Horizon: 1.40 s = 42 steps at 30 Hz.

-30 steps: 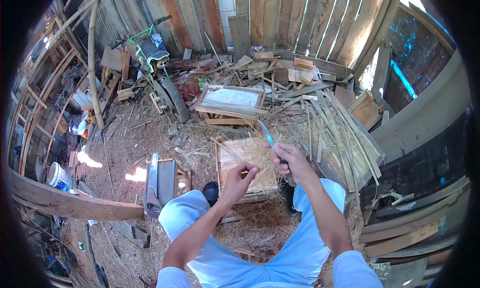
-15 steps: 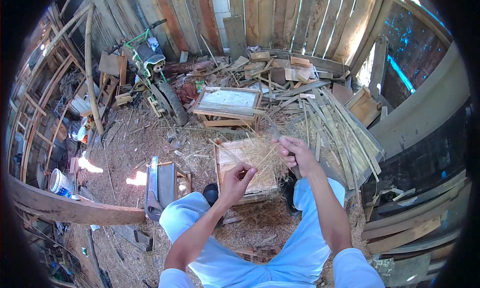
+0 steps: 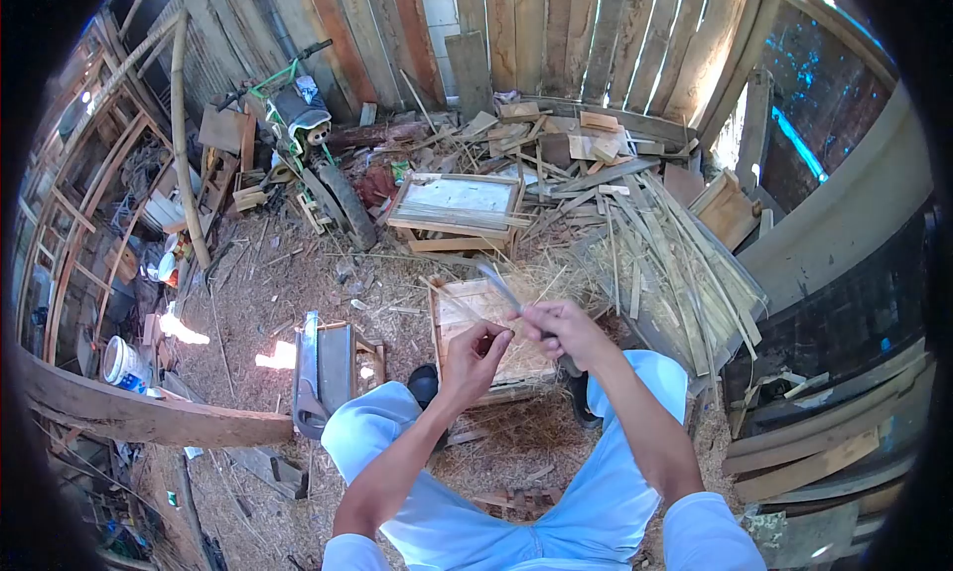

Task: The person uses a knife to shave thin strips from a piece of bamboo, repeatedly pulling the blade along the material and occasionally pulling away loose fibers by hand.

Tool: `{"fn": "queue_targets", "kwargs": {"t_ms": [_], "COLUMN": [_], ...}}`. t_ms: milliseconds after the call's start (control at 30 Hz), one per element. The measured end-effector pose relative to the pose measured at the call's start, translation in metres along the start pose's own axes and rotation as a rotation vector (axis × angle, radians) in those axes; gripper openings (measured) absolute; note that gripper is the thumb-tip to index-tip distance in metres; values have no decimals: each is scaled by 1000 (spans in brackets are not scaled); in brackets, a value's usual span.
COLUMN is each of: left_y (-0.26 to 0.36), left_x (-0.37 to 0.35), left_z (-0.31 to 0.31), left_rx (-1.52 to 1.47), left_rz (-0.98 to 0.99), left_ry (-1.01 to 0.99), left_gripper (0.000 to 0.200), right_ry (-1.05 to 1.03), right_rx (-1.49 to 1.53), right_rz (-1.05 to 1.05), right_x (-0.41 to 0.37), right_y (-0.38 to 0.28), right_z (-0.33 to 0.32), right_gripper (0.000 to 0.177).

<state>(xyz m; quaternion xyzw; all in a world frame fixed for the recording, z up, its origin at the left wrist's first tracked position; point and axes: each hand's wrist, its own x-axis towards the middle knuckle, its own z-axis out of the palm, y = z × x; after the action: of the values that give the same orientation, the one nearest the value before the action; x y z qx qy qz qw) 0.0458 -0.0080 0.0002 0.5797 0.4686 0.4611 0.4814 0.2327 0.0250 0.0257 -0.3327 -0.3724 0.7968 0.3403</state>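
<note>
My left hand (image 3: 475, 362) is closed, thumb against fingers, on a thin pale strip (image 3: 456, 300) that looks like split bamboo or wood and points up and left. My right hand (image 3: 569, 331) wraps round the handle of a knife (image 3: 499, 286). Its blade points up and left, close above my left fingertips. Below both hands, a shallow wooden box (image 3: 434, 318) lies on the ground between my feet, with fine curled shavings at its right side. The far end of the strip is hard to make out over the box.
A handsaw (image 3: 311, 372) lies on a small stool (image 3: 338, 367) by my left knee. Ahead, thin strips lie across a framed wooden box (image 3: 447, 196). Scrap wood (image 3: 556, 149) is piled behind, long slats (image 3: 685, 263) lie right, and a motorbike (image 3: 313, 149) stands at back left.
My right hand has moved left and slightly down with the knife, bringing it beside my left hand. The blade now tilts further left. My left hand has barely moved.
</note>
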Motion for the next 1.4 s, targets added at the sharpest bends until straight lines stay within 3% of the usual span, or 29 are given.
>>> {"fn": "queue_targets", "kwargs": {"t_ms": [167,333,400,767,967,1067,1167,1400], "left_y": [-4,-10,-11,1,4,-2,-9,-10], "left_x": [-4,-2,-1,2,-2,-6,-5,0], "left_z": [-4,-3,-2,-2,-5,-12,-19,-3], "left_rx": [79,45,4,-29,-5,17,26,215], "left_rz": [-81,-37,-37,-104,-85,-91,-88,63], "left_ry": [-69,-48,-49,-107,-102,-96,-42,85], "left_gripper": [16,18,18,18,20,20,20,13], "right_ry": [98,32,-76,-37,42,257,313,6], "right_rx": [25,52,29,-47,10,94,86,-38], "right_rz": [-119,-85,28,10,-93,-226,-295,-36], "right_x": [-8,-9,-6,-10,-16,-19,-23,3], "right_y": [-21,-7,2,-13,-30,-37,-43,13], "right_z": [-27,-14,0,-15,-36,-60,-62,3], "right_gripper": [32,35,36,35,31,28,28,35]}}
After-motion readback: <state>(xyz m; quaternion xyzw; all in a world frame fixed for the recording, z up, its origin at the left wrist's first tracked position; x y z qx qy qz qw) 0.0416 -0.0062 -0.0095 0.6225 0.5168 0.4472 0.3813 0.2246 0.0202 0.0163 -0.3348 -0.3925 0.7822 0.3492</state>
